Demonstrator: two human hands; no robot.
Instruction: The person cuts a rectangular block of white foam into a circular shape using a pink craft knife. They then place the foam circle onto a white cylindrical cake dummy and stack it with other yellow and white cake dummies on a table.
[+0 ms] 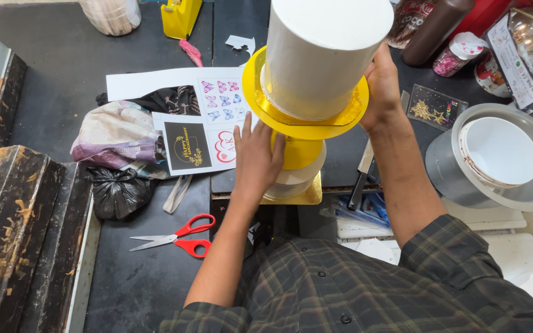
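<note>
A tall white iced cake [321,52] stands on a gold board atop a yellow turntable [300,126]. My left hand [256,157] lies flat against the turntable's stem and its white base, fingers spread. Round the right side, my right hand [382,89] holds the edge of the gold board, fingers partly hidden behind the cake.
Printed topper sheets [208,123] lie left of the turntable, beside crumpled cloth [118,132] and a black bag [118,192]. Red scissors [177,235] rest near the front. A metal bowl [501,157] of white cream sits at right, a knife [362,172] beside the stand, jars at the back.
</note>
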